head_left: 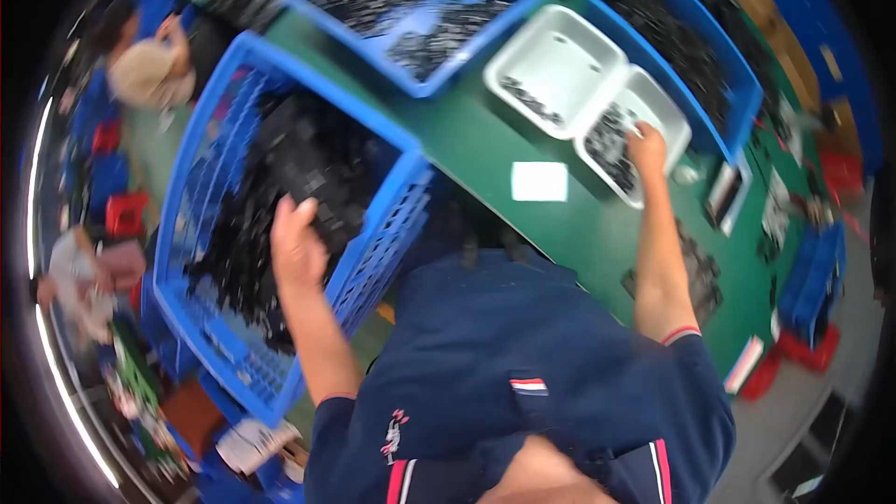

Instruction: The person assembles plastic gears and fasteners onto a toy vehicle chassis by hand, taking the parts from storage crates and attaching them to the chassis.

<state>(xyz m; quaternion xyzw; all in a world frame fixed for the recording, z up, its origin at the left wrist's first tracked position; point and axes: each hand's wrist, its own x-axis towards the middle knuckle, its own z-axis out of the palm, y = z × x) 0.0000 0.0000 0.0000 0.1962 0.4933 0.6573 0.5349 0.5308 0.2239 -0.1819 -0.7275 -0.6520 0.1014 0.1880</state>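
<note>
The right hand (646,149) reaches into the right-hand white tray (674,118), its fingers bent down over a heap of small black parts (609,142); whether they pinch one I cannot tell. That tray sits beside the other white tray (565,65) on the green tabletop (471,126), in from its near edge. The left hand (299,247) is over black pieces (238,229) in the blue crate (331,91), beside the tabletop's near edge; its fingers look partly parted, but blur hides whether they grip anything. Leaning on the tray's rim could tip it and scatter the parts; a loose pinch over the tabletop's edge could drop one. The jumbled crate pieces may snag if pulled.
</note>
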